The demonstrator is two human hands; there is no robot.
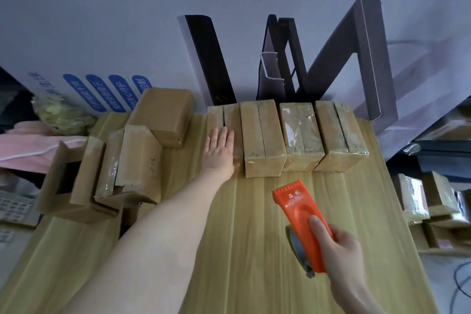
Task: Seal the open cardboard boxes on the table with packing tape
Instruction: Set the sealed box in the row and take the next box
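Note:
Several cardboard boxes stand in a row at the far edge of the wooden table. My left hand lies flat, fingers straight, on the top flaps of the leftmost box, whose centre seam shows a gap. Beside it stand a second box, a third box with shiny tape across its top, and a fourth box. My right hand grips an orange tape dispenser above the table's near right, its toothed edge pointing toward the boxes. A roll of tape shows under it.
A heap of open and tilted cardboard boxes fills the table's left side. Dark boards lean on the wall behind the row. More taped boxes are stacked off the table's right edge. Pink cloth lies at far left.

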